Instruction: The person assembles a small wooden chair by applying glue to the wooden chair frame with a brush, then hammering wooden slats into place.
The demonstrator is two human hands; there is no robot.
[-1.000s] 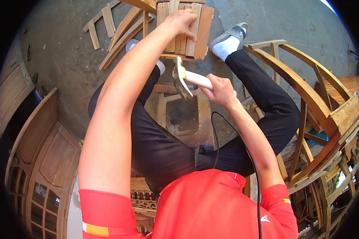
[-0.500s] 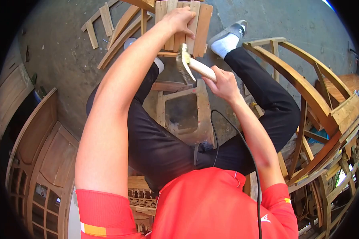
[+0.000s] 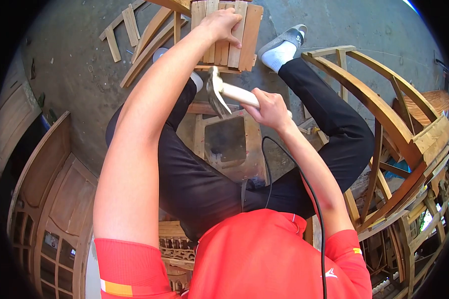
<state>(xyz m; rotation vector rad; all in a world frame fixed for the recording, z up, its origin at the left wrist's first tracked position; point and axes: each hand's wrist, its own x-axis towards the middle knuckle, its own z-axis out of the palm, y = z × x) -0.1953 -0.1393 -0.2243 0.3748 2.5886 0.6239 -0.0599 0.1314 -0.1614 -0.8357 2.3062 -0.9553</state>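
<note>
My left hand (image 3: 224, 26) lies on the wooden slats (image 3: 237, 37) of a slatted piece at the top centre, thumb and fingers apart, and it grips nothing that shows. In my right hand (image 3: 272, 108) is a claw hammer (image 3: 239, 94), held by its pale handle. The metal hammer head points left, just below the slatted piece and apart from it. Beneath the hammer, between my legs, a wooden frame (image 3: 254, 144) with a square opening rests on the floor.
Curved wooden frames (image 3: 384, 114) stand at the right. Loose wood strips (image 3: 131, 26) lie at the upper left. Panelled wooden pieces (image 3: 67, 209) lean at the lower left. A black cable (image 3: 312, 192) hangs past my right forearm. Carved wood (image 3: 177, 244) shows beside my shirt.
The hammer and my right hand have moved left and down, away from the slatted piece. My left hand keeps its place on the slats.
</note>
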